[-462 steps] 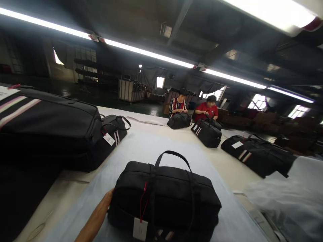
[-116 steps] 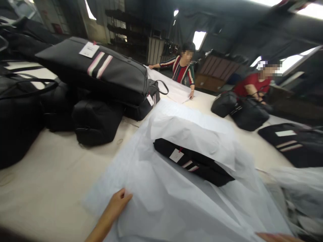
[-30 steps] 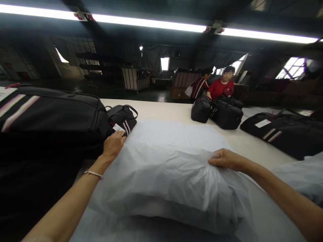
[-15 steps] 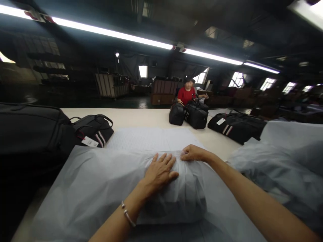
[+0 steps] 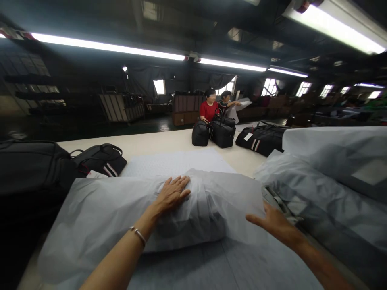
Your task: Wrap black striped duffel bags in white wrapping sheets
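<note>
Rests the left hand flat, with fingers slightly spread, on top of a bundle in thin, translucent white sheeting, crinkled into fine pleats around the fingertips. Wears a silver bracelet on the left wrist. Holds the right hand open, with thumb parted from fingers, right at the loose edge of the sheeting; cannot tell whether touching it. Has the bundle at the near middle of the desk, low and rounded, over a flat, pale blue sheet, with a dark shape faintly visible inside.

Has wrapped bundles close on the right, bulging in similar milky film, with dark bulk and pale rectangles inside. Shows at left a large black bag, smooth and boxy, and just past it a smaller black bag with looped handle, pale stripes and a white tag.

Looks across to a long striped bag, dark rounded bags, a person in red behind them, and a co-worker with a white sheet. Ends at a slatted cart, with contents too dim to tell.
</note>
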Motion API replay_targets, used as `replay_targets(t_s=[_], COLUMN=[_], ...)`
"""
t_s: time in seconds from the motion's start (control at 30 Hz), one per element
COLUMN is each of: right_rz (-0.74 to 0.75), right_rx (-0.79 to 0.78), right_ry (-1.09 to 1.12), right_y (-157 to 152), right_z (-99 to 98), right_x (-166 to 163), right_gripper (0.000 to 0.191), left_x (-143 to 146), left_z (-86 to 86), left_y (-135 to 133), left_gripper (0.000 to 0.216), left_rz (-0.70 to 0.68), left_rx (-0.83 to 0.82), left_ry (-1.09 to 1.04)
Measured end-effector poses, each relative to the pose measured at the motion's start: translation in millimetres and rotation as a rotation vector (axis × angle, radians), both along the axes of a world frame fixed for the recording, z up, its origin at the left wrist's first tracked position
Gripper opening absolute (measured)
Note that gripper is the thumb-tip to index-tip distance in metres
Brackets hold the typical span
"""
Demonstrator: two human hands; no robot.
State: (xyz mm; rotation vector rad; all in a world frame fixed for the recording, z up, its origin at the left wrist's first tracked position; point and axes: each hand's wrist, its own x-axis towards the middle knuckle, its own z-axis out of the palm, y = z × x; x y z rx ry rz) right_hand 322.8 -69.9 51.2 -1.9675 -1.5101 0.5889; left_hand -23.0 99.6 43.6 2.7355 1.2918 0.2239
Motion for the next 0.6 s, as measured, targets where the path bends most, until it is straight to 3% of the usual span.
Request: replay_targets(t_s=[0.07,0.13,0.2,0.37,0.5,0.6], right_rz=[-0.044,-0.09,-0.095,-0.046,-0.027,-0.019], right_rx=[-0.03,0.07,0.165,0.128,0.136,0.165], right_ry=[0.205,0.33,0.413,0.704,0.84,0.841], right_y=[7,14,22,56,89,100], right_z=[-17.7,-25.1,-26.1,-25.5,-36.8,-59.1], right_x=[4,7,14,38,50,57], right_gripper=[0.054,0.056,0.054,0.045,0.041,0.047], left_x=[-1,-1,0,2,1,1], left_z=[1.1,2.9,4.2,3.3,0.6,-0.5], left_y=[0,0,0,-2,-1,1], left_gripper=[0.055,0.055,0.055,0.055,0.055,0.054], left_rz=[0.03,0.052,0.06,0.078,0.087,0.087], left_rx=[-0.002,0.0,0.007,0.032,0.047,0.047], left_ry=[0.006,0.007,0.02,0.074,0.077,0.101])
